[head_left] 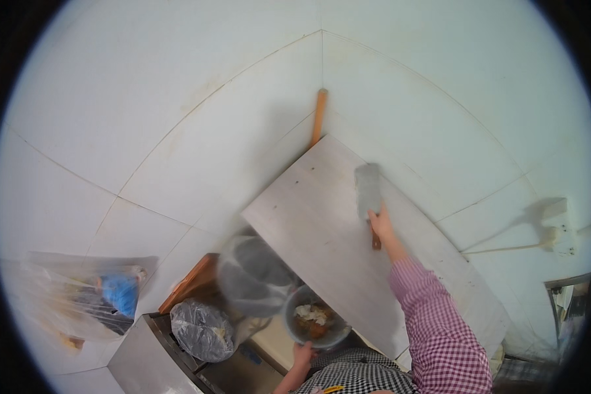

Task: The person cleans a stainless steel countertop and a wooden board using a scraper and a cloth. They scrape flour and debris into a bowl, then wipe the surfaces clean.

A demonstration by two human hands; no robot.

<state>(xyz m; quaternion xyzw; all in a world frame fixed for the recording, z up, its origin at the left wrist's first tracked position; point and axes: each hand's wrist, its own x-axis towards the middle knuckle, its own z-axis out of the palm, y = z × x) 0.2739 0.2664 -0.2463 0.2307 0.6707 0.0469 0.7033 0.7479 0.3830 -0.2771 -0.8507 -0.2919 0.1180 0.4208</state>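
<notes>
My right hand (381,224) grips a cleaver (368,191) near where its broad grey blade meets the brown wooden handle. The blade is over the far right part of a pale work board (320,216); whether it touches the board cannot be told. My left hand (304,353) holds the near rim of a grey bowl (289,320) below the board's left edge. In the bowl lie white pieces (311,313) and orange-brown food scraps (317,329).
A wooden rod (319,115) leans in the wall corner. To the left are a large container under clear plastic (256,276), a plastic-covered round item (203,330), a brown wooden board (189,283) and a hanging plastic bag (86,295). A wall socket (561,231) with a cord is at right.
</notes>
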